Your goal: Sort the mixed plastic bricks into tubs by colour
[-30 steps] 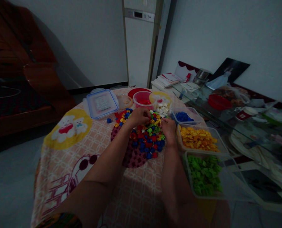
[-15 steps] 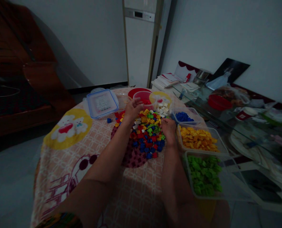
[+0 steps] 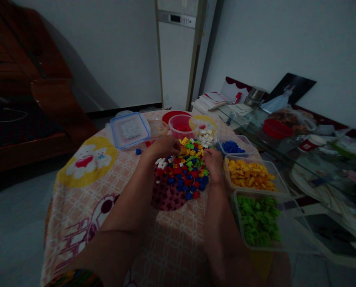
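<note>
A mixed pile of toy building bricks (image 3: 190, 169) in red, blue, yellow, green and white lies in the middle of the round table. My left hand (image 3: 166, 146) is over the pile's far left part, its fingers bent down and drawn together; whatever they pinch is hidden. At the pile's right edge rests my right hand (image 3: 213, 160), fingers curled in against the bricks, with their contents too small to make out. Just beyond the pile stands a round clear tub (image 3: 182, 129) with red bricks in it. White bricks (image 3: 206, 138) sit beside it.
Along the right side stand clear boxes of blue bricks (image 3: 232, 147), yellow bricks (image 3: 251, 175) and green bricks (image 3: 258, 221). A blue-rimmed lid (image 3: 130, 130) lies at the back left. A cluttered glass table (image 3: 308, 169) adjoins on the right.
My left hand has come down from near the round tub towards the pile, and its spread fingers have drawn together. My right hand has stayed in place.
</note>
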Available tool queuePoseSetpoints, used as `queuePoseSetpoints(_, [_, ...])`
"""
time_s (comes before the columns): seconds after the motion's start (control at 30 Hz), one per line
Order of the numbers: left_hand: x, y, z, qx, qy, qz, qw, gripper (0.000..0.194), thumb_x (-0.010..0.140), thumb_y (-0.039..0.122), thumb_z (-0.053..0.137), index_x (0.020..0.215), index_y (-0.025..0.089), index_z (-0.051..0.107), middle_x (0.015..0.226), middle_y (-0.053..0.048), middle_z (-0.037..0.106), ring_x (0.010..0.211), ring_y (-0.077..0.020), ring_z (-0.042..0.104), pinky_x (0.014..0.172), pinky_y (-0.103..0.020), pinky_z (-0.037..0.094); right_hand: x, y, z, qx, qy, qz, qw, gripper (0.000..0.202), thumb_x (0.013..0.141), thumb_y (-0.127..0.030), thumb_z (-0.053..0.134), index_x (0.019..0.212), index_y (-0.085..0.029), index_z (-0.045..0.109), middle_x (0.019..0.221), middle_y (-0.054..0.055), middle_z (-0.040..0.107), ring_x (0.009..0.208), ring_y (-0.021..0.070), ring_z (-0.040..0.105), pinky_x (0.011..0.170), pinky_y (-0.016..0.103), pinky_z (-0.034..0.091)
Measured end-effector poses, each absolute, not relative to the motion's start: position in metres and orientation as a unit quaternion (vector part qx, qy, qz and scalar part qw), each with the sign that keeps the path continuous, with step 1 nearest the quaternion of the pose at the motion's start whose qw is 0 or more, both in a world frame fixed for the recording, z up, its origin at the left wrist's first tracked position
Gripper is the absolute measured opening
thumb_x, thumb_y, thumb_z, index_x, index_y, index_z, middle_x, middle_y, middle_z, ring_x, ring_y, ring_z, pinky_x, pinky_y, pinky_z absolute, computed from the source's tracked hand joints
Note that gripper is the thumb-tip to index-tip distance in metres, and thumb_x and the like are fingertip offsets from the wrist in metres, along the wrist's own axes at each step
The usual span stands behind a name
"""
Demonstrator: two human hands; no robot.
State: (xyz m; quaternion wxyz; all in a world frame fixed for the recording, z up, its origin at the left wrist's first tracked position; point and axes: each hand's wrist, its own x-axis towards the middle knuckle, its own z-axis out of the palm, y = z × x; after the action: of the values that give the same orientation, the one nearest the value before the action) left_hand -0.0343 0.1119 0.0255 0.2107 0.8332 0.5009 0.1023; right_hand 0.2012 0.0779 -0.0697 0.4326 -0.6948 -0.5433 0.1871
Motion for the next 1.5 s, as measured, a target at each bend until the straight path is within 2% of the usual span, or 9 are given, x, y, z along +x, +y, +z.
queuePoseSetpoints(0.2, [-0.015, 0.103, 0.026, 0.847, 0.504, -0.033, 0.164, 0.028, 0.069, 0.026, 0.082, 0.097, 0.024, 0.082, 0.088, -0.002, 0.080, 0.078, -0.0200, 0.072, 0.069, -0.025, 0.049, 0.202, 0.079, -0.070, -0.693, -0.540, 0.188, 0.440, 0.032, 0.085, -0.030, 0.051, 0.082, -0.019, 0.081, 0.064, 0.002, 0.069, 0.070, 0.0195, 0.065, 0.072, 0.029, 0.052])
queuePoseSetpoints(0.33, [-0.005, 0.100, 0.024, 0.855, 0.505, -0.063, 0.103, 0.032, 0.068, 0.022, 0.082, 0.100, 0.025, 0.082, 0.098, -0.007, 0.080, 0.096, -0.0264, 0.073, 0.080, -0.029, 0.052, 0.202, 0.079, -0.071, -0.686, -0.547, 0.186, 0.441, 0.033, 0.086, -0.031, 0.050, 0.081, -0.018, 0.080, 0.064, 0.003, 0.069, 0.069, 0.0194, 0.064, 0.072, 0.029, 0.053])
queuePoseSetpoints(0.47, [-0.005, 0.100, 0.021, 0.862, 0.494, -0.060, 0.101, 0.030, 0.070, 0.018, 0.077, 0.099, 0.022, 0.081, 0.096, -0.008, 0.079, 0.095, -0.0259, 0.073, 0.079, -0.029, 0.053, 0.202, 0.079, -0.072, -0.688, -0.546, 0.189, 0.439, 0.034, 0.087, -0.031, 0.050, 0.081, -0.018, 0.080, 0.064, 0.002, 0.068, 0.068, 0.0192, 0.064, 0.071, 0.029, 0.052])
queuePoseSetpoints(0.57, [-0.011, 0.106, 0.019, 0.866, 0.479, 0.017, 0.144, 0.029, 0.070, 0.018, 0.074, 0.098, 0.022, 0.082, 0.094, -0.004, 0.080, 0.089, -0.0212, 0.073, 0.078, -0.026, 0.053, 0.201, 0.079, -0.071, -0.693, -0.541, 0.193, 0.435, 0.032, 0.087, -0.030, 0.051, 0.083, -0.018, 0.080, 0.065, 0.002, 0.069, 0.069, 0.0191, 0.065, 0.072, 0.028, 0.052])
queuePoseSetpoints(0.83, [-0.011, 0.128, -0.003, 0.704, 0.462, 0.394, 0.369, 0.019, 0.074, 0.027, 0.077, 0.088, 0.016, 0.080, 0.074, -0.004, 0.075, 0.064, -0.0175, 0.068, 0.067, -0.032, 0.058, 0.201, 0.078, -0.070, -0.695, -0.548, 0.179, 0.431, 0.031, 0.087, -0.030, 0.051, 0.081, -0.018, 0.079, 0.065, 0.002, 0.069, 0.068, 0.0188, 0.064, 0.068, 0.027, 0.050])
queuePoseSetpoints(1.0, [-0.005, 0.138, -0.016, 0.585, 0.444, 0.532, 0.421, 0.040, 0.072, 0.031, 0.078, 0.108, 0.011, 0.077, 0.087, -0.008, 0.078, 0.079, -0.0201, 0.073, 0.076, -0.034, 0.062, 0.201, 0.078, -0.069, -0.695, -0.547, 0.181, 0.430, 0.031, 0.087, -0.030, 0.051, 0.081, -0.018, 0.079, 0.065, 0.002, 0.069, 0.067, 0.0184, 0.063, 0.066, 0.027, 0.049])
queuePoseSetpoints(1.2, [0.000, 0.146, -0.023, 0.598, 0.435, 0.554, 0.382, 0.063, 0.074, 0.023, 0.074, 0.135, 0.015, 0.064, 0.135, -0.015, 0.068, 0.114, -0.0273, 0.071, 0.100, -0.044, 0.060, 0.201, 0.078, -0.068, -0.704, -0.543, 0.185, 0.420, 0.031, 0.087, -0.028, 0.051, 0.085, -0.019, 0.081, 0.065, 0.002, 0.070, 0.068, 0.0188, 0.065, 0.069, 0.028, 0.050])
queuePoseSetpoints(1.37, [0.001, 0.149, -0.029, 0.635, 0.443, 0.531, 0.345, 0.065, 0.073, 0.018, 0.073, 0.137, 0.016, 0.062, 0.144, -0.016, 0.064, 0.128, -0.0306, 0.066, 0.108, -0.048, 0.055, 0.201, 0.079, -0.069, -0.701, -0.543, 0.188, 0.423, 0.033, 0.088, -0.030, 0.051, 0.088, -0.017, 0.082, 0.066, 0.003, 0.070, 0.069, 0.0196, 0.065, 0.071, 0.029, 0.052])
queuePoseSetpoints(1.5, [-0.002, 0.150, -0.029, 0.633, 0.454, 0.529, 0.338, 0.060, 0.074, 0.017, 0.070, 0.134, 0.014, 0.065, 0.140, -0.016, 0.067, 0.123, -0.0289, 0.068, 0.105, -0.046, 0.057, 0.201, 0.079, -0.071, -0.699, -0.543, 0.190, 0.425, 0.033, 0.088, -0.030, 0.051, 0.087, -0.017, 0.082, 0.065, 0.003, 0.070, 0.067, 0.0192, 0.065, 0.069, 0.028, 0.051])
